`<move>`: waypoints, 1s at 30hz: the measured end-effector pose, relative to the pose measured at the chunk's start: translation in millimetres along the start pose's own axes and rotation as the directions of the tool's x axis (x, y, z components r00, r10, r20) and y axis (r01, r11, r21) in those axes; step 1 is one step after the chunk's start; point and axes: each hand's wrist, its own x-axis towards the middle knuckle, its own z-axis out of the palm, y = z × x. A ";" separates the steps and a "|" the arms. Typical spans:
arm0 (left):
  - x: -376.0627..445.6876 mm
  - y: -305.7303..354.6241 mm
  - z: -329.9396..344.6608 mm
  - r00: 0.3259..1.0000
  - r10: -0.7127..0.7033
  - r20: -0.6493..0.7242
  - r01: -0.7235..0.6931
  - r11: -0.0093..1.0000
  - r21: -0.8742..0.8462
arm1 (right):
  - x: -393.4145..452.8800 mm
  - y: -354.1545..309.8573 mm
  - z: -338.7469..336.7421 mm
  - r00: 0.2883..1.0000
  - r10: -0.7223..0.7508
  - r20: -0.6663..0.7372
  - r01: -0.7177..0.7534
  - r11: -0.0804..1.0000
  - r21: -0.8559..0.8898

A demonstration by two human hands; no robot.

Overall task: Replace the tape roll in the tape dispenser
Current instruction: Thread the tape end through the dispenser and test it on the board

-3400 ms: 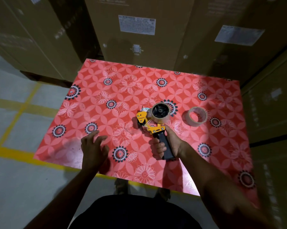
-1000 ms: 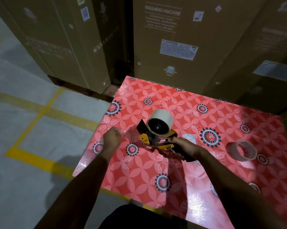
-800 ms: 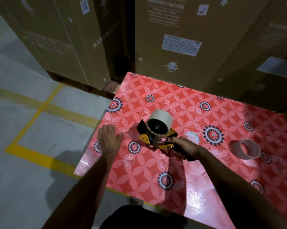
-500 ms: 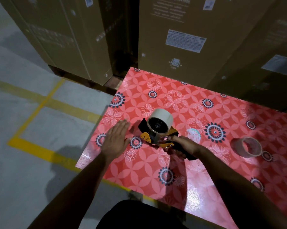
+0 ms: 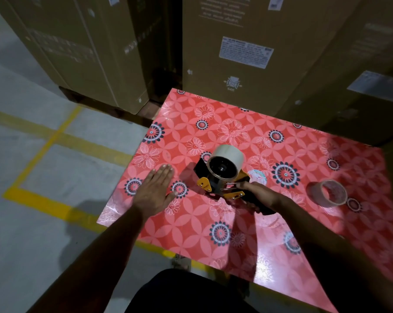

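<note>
A yellow and black tape dispenser (image 5: pixel 218 186) stands on the red flowered table (image 5: pixel 236 222), with a thick pale tape roll (image 5: pixel 227 159) mounted on its hub. My right hand (image 5: pixel 257 196) grips the dispenser's black handle from the right. My left hand (image 5: pixel 156 192) lies flat and open on the tabletop, a short way left of the dispenser and not touching it. A second, thin tape roll (image 5: pixel 330 192) lies loose on the table at the right.
Tall cardboard boxes (image 5: pixel 247 53) stand right behind the table and to its right. The grey floor with yellow lines (image 5: pixel 44 141) lies to the left. The table's left edge runs just beside my left hand.
My left hand went from a loose fist to spread fingers and settled flat on the table. My right hand and the dispenser stayed where they were.
</note>
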 end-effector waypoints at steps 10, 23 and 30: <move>4.8 52.5 2.9 1.000 0.015 0.017 -0.014 0.999 -0.034 | -17.9 32.8 -32.1 0.996 0.087 -0.030 -0.087 0.996 -0.006; 7.9 118.8 8.3 0.995 0.070 0.078 -0.067 0.997 -0.036 | -34.6 54.4 -49.6 0.999 0.036 -0.003 -0.036 0.999 0.009; 11.3 140.1 10.4 0.996 0.010 0.090 -0.007 0.999 -0.038 | -49.6 78.4 -65.2 0.997 0.079 -0.027 -0.077 0.996 0.047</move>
